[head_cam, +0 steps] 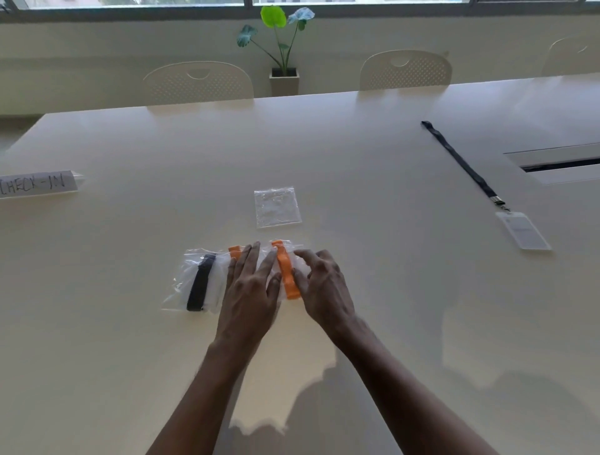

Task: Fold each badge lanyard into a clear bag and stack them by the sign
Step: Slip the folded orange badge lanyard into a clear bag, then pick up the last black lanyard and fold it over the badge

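Head view: left grip (250,292) and right grip (324,285), fingers apart, press clear bag (293,249) holding folded orange lanyard (287,279).

Bkgd & furniture only.
Pale table (357,146) is filling most of the view, w/ a cable hatch (558,162) sitting in its top at far rt. Three white perforated chairs are standing along the far edge: left chair (198,81), middle chair (406,69), rt chair (571,55). A leafy plant (276,35) is growing from a square pot (284,81) betw. the first two, under a window (292,2) letting in daylight.
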